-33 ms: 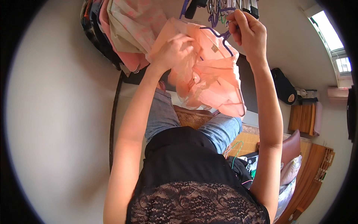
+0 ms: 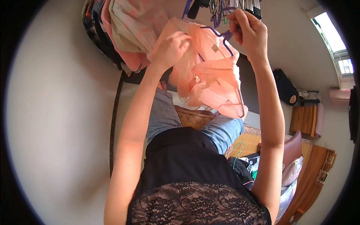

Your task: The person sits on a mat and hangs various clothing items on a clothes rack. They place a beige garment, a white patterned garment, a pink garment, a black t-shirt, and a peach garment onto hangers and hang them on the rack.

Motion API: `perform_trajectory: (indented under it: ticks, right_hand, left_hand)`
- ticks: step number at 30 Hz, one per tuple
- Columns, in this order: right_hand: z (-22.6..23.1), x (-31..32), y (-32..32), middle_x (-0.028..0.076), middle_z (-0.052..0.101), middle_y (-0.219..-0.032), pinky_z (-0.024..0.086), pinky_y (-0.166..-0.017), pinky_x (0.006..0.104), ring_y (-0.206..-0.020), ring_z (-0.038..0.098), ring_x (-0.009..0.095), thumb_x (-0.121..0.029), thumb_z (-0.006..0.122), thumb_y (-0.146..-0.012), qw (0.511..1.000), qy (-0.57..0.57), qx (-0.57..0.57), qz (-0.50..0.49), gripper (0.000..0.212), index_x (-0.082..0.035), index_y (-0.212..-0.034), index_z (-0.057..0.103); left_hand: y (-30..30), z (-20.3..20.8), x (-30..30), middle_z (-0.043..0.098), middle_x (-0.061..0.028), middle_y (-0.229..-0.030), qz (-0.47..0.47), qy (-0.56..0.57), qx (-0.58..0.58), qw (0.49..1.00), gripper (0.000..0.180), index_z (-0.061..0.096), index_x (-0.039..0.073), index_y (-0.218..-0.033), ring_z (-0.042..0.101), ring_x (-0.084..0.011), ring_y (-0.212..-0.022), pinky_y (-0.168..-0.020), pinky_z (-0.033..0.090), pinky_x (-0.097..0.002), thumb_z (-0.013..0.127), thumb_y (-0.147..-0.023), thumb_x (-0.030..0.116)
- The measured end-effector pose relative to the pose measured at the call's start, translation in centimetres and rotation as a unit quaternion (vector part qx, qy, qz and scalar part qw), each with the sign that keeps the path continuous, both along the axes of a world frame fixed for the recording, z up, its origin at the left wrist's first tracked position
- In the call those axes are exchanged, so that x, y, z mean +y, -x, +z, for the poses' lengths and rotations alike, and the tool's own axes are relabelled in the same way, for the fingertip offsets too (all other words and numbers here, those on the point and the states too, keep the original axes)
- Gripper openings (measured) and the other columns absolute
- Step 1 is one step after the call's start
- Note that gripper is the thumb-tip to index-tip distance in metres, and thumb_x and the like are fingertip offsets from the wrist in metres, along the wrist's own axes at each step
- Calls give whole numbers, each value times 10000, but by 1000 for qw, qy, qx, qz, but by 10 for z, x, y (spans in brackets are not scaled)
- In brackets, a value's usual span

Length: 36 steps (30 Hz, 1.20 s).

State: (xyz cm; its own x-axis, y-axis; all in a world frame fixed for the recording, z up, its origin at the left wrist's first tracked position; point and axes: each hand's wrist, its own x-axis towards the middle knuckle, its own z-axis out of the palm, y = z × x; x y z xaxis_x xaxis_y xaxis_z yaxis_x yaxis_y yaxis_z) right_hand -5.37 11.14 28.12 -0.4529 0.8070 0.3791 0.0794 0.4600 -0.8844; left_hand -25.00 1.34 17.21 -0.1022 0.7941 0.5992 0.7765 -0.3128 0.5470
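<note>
My right hand [image 2: 253, 35] is raised at the top right, its fingers closed on the upper part of a purple clothes hanger [image 2: 227, 36]. A thin peach-pink garment [image 2: 219, 88] hangs from this hanger, bunched and creased in front of my knees. A small label shows inside its neck area. My left hand [image 2: 171, 49] is at the garment's left side, fingers curled against the cloth; part of the fabric there is hidden behind the hand. One hanger arm shows through the opening, and its lower end pokes at the garment's right edge.
Other clothes [image 2: 131, 26] hang close together at the upper left, by the white wall. Several empty hangers [image 2: 217, 11] crowd the top edge. A dark bag [image 2: 285, 87] rests against the right wall near a wooden cabinet [image 2: 303, 119]. Clothes and pillows [image 2: 292, 168] lie at the lower right.
My left hand has shifted slightly to the left along the garment, and its fingers look less blurred. The right hand and hanger have barely moved.
</note>
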Motion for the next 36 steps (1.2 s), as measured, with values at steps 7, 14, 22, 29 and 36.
perform_trajectory:
  ticks: [7,14,22,29,36]
  right_hand:
    - [11,-7,45,35,632,-647,443,-444,207,-497,548,56,-233,582,-935,995,59,35,74,275,7,-845,681]
    - [33,-26,106,47,626,-713,479,-517,224,-572,582,94,-241,571,-954,986,97,41,129,284,27,-906,652]
    - [31,-20,153,84,679,-720,524,-546,244,-592,655,127,-166,583,-930,981,96,116,126,249,74,-880,629]
    - [-26,-13,144,127,605,-887,502,-702,305,-754,604,197,-111,663,-829,998,-38,19,43,299,0,-1094,578]
    - [-68,-13,167,104,668,-1034,509,-822,293,-876,639,166,-28,593,-846,978,21,-47,203,313,3,-1158,600]
  left_hand:
    - [-35,35,-86,650,-95,-753,158,196,-117,961,207,621,26,-854,636,-232,-835,-662,487,-356,596,-915,222]
    - [-66,14,-117,624,-148,-718,146,196,10,970,380,490,36,-1008,638,-354,-629,-571,511,-446,606,-877,373]
    - [-35,3,-96,632,-194,-804,233,65,-33,970,216,472,15,-1075,634,-375,-708,-582,500,-454,526,-898,128]
    - [40,19,-69,565,-212,-740,268,-3,-116,956,187,515,10,-884,576,-397,-667,-574,425,-436,498,-956,182]
    - [107,59,-7,606,-216,-753,230,-1,-72,970,209,539,-5,-808,597,-388,-670,-568,440,-426,514,-935,159]
